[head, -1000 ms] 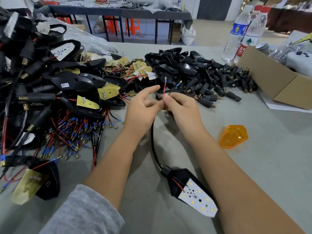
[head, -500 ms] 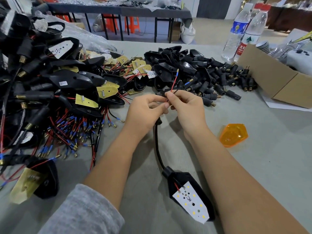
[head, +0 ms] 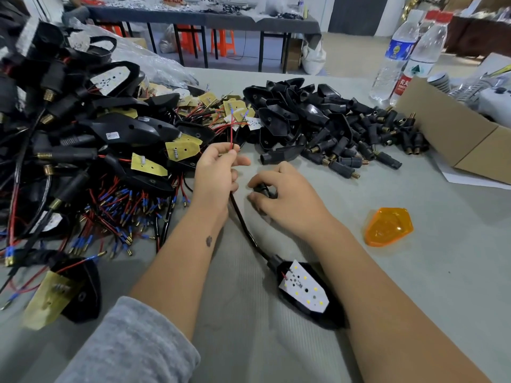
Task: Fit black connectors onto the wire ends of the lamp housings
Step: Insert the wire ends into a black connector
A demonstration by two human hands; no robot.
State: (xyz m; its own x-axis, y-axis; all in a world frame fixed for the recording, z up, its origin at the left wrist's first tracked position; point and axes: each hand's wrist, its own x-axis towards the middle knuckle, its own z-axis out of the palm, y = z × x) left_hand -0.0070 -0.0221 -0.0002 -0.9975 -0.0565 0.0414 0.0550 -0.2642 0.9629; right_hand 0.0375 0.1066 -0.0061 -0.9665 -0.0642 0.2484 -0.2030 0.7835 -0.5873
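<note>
Pinched between thumb and fingers of the left hand [head: 217, 170], the thin red and black wires [head: 231, 134] stand up out of the fist, their blue-tipped ends blurred against the heap behind. Just at 3 o'clock of it the right hand [head: 287, 199] curls its fingers around a black connector [head: 264, 188], which sits on the black cable [head: 243, 222] and is largely hidden by the fingers. That cable runs from the two hands toward 6 o'clock across the grey table [head: 414, 272] to the lamp housing [head: 307, 293], a black shell lying face up with its white LED board showing, between the two forearms and partly under the right one.

At 3 o'clock of the right wrist, apart from it, lies an orange lens [head: 388, 226]. At 12 to 1 o'clock of the hands is a pile of black connectors [head: 356, 136] with brass tips, mixed with empty black shells. From 9 to 11 o'clock spreads a large heap of wired housings [head: 91, 139], with yellow boards and many red wires ending in blue sleeves. At 2 o'clock a cardboard box [head: 453, 134] stands, with two water bottles [head: 409, 53] just beyond it. A grey sleeve [head: 124, 346] covers the left upper forearm at 7 o'clock.
</note>
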